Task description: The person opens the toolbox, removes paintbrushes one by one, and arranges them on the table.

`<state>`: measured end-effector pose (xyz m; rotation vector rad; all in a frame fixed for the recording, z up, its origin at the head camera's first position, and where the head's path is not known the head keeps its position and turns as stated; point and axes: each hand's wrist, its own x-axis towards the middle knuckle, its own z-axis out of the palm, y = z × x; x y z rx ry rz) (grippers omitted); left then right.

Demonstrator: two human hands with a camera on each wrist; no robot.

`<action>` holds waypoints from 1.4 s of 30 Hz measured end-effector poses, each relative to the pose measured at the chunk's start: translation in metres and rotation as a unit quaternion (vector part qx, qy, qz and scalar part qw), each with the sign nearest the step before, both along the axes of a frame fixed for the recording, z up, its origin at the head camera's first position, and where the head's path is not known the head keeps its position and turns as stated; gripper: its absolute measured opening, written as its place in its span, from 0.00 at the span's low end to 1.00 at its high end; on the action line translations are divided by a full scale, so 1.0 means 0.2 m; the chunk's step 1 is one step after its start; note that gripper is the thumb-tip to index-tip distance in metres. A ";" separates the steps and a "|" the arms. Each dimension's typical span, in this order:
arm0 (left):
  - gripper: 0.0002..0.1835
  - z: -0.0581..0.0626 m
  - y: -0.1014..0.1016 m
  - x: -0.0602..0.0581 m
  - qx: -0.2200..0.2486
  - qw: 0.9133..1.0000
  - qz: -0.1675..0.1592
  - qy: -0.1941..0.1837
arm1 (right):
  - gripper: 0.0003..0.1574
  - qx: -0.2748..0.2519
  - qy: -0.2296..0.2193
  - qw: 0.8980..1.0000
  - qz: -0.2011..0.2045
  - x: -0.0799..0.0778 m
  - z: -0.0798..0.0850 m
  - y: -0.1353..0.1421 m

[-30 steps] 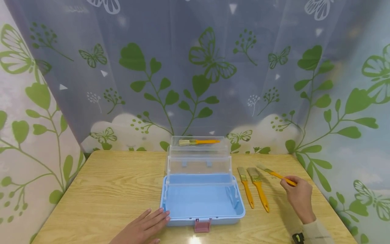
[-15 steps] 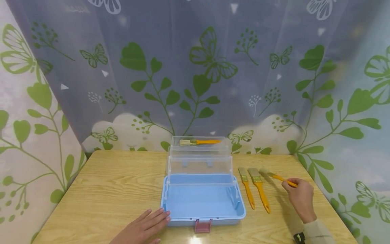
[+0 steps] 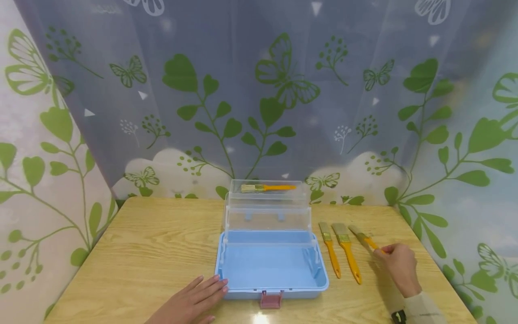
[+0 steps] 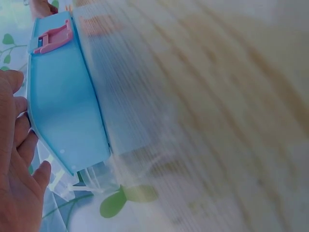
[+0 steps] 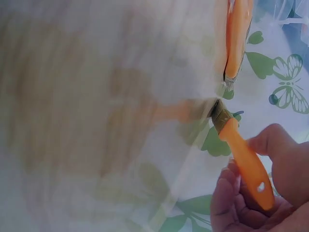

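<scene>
A paintbrush (image 5: 247, 157) with an orange handle is pinched between the thumb and fingers of my right hand (image 3: 398, 265). In the head view its bristles point to the back left, at or just over the table. Two more orange paintbrushes, a narrower one (image 3: 331, 252) and a wider one (image 3: 347, 254), lie side by side to the left of it. My left hand (image 3: 193, 299) rests with straight fingers at the front left corner of a light blue toolbox (image 3: 273, 265). The left wrist view shows those fingers along the toolbox (image 4: 65, 101) edge.
Clear trays (image 3: 267, 220) stand raised behind the toolbox's bottom, and another paintbrush (image 3: 267, 187) lies in the topmost one. A pink latch (image 3: 271, 300) hangs at the box's front. The wooden table (image 3: 162, 243) meets a patterned curtain (image 3: 226, 112) at the back.
My right hand has lowered the pinched paintbrush slightly toward the table, and its handle has tilted. The left hand stays at the toolbox corner. The head view has shifted a little.
</scene>
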<state>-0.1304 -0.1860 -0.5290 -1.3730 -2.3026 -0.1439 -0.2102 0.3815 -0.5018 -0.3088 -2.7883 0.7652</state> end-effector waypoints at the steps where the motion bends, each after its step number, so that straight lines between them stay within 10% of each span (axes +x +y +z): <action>1: 0.41 0.00 0.00 0.00 -0.001 1.000 -0.001 0.001 | 0.18 -0.001 -0.007 1.000 0.003 0.00 0.00 0.00; 13: 0.44 0.00 0.00 -0.01 0.004 1.000 -0.012 0.012 | 0.17 0.031 -0.083 0.995 0.045 -0.03 0.03 -0.03; 42: 0.44 -0.02 0.00 -0.02 0.009 1.000 -0.019 0.020 | 0.18 0.025 -0.100 0.992 0.071 -0.02 -0.01 -0.07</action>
